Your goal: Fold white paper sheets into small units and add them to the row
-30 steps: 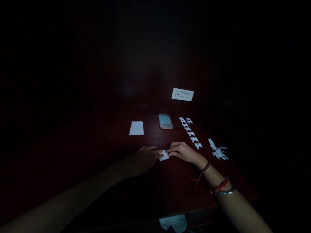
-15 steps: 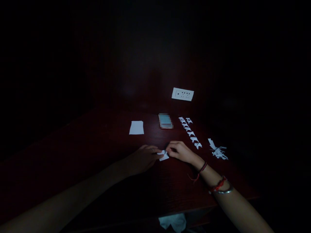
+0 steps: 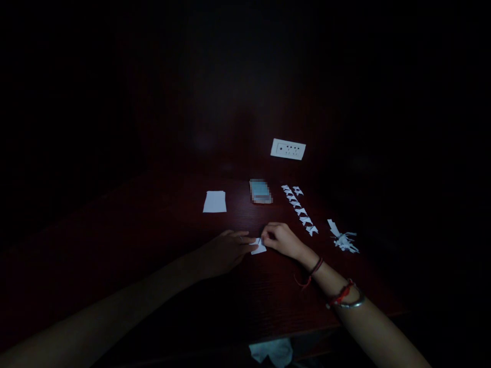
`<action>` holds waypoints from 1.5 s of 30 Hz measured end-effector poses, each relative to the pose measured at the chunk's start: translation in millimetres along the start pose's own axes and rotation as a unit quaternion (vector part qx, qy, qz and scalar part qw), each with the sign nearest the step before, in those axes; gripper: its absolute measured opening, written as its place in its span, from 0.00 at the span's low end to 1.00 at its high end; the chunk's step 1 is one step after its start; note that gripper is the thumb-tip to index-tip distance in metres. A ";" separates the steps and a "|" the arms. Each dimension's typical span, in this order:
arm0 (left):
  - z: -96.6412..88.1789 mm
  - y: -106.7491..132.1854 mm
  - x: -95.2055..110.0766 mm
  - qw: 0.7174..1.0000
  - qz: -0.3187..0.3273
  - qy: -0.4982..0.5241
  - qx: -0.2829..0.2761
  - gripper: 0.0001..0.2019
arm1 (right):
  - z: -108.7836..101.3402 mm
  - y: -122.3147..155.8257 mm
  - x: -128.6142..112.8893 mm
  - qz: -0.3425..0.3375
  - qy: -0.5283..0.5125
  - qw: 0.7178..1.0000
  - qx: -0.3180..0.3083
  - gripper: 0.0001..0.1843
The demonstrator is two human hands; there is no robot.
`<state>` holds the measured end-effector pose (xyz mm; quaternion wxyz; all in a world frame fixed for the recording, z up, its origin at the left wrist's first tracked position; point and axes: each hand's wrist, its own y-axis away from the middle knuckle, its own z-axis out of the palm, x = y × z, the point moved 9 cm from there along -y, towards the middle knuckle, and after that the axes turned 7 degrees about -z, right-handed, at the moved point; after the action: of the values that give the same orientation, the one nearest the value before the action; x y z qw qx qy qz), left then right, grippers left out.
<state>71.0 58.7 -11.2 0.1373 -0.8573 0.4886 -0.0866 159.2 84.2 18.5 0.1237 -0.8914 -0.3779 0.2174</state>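
A small white piece of paper (image 3: pixel 260 249) lies on the dark red table between my two hands. My left hand (image 3: pixel 230 249) rests on its left side, fingers stretched out flat and one wearing a ring. At the paper's upper right edge, my right hand (image 3: pixel 282 240) is closed in a pinch, with a fold or raised flap of paper at its fingertips. Beyond my right hand runs a row of small folded paper pieces (image 3: pixel 301 211), with one more piece (image 3: pixel 298 190) beside the row's far end.
White paper sheets (image 3: pixel 215 202) lie at the far left, near a blurred bluish rectangular object (image 3: pixel 261 191). Thin paper scraps (image 3: pixel 344 241) are heaped at the right. A socket plate (image 3: pixel 288 149) is on the back wall. Pale cloth (image 3: pixel 271 351) shows below the table edge (image 3: pixel 230 347).
Both hands stay at the small paper with hardly any movement. The whole view has shifted very slightly.
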 end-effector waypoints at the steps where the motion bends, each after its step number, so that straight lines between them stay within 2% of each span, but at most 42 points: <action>1: 0.9 0.0 -0.2 1.000 0.000 -0.001 -0.003 0.20 | 0.1 0.1 0.7 0.004 0.001 1.000 0.000 0.03; 7: 2.7 -0.5 0.0 1.000 0.003 -0.012 -0.013 0.21 | 0.0 0.7 2.4 0.018 0.003 1.000 -0.004 0.02; 14: -7.5 -0.6 4.4 1.000 -0.015 0.011 -0.007 0.22 | 0.7 0.6 2.8 0.020 0.004 1.000 -0.001 0.01; 23: -5.1 -2.3 5.8 0.999 -0.029 0.004 -0.015 0.23 | 1.6 0.7 2.0 0.012 0.014 1.000 0.002 0.02; 28: -6.1 -2.9 7.0 0.999 -0.038 -0.007 -0.021 0.22 | -7.4 2.0 -8.1 -0.005 0.020 1.000 0.002 0.04; 34: -14.3 -4.1 11.0 0.998 -0.048 -0.011 -0.033 0.23 | -10.7 8.4 -31.1 -0.072 0.040 0.994 -0.069 0.12; 40: -18.7 -6.6 13.7 0.998 -0.055 -0.017 -0.035 0.24 | -5.7 10.5 -32.9 -0.063 0.085 0.988 -0.108 0.14; 45: -20.0 -7.4 13.4 0.998 -0.056 -0.023 -0.033 0.23 | -6.9 9.0 -32.7 -0.046 0.100 0.989 -0.102 0.12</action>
<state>78.2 47.7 10.2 0.1153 -0.8891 0.4391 -0.0582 147.8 53.8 30.7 0.0794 -0.8985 -0.4239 0.0814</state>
